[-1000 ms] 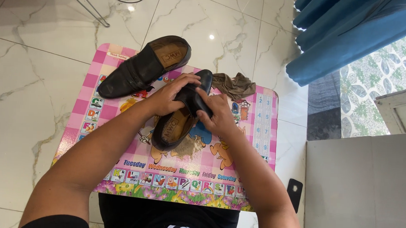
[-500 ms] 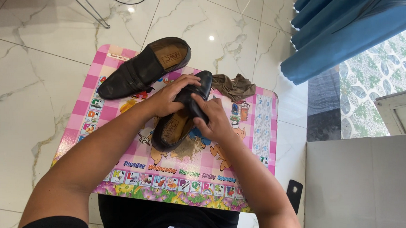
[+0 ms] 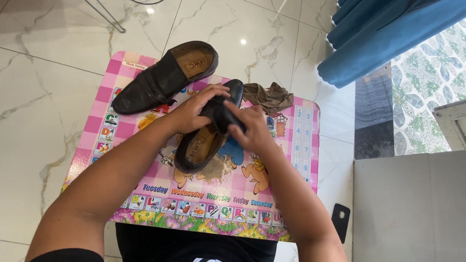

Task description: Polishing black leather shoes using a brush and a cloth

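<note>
Little has shifted since half a second ago: both hands stay on the black shoe point(image 3: 204, 138) at the middle of the small pink table point(image 3: 299, 149), and the right hand has slid only slightly over the shoe's toe end. That shoe lies with its opening facing up and its heel toward the person. The left hand point(image 3: 195, 110) wraps the upper from the left side, fingers curled and pressed against the leather. The right hand point(image 3: 251, 129) lies on top of the front part, fingers bent down over it; whether it pinches anything underneath cannot be told.

Just beyond, a second black shoe point(image 3: 165, 77) rests on the table's far left corner, apart from the hands. A crumpled brown cloth point(image 3: 269, 96) sits near the toe. On the marble floor point(image 3: 32, 108) to the right lies a small black object point(image 3: 340, 220), and a blue curtain point(image 3: 386, 33) hangs at the upper right.
</note>
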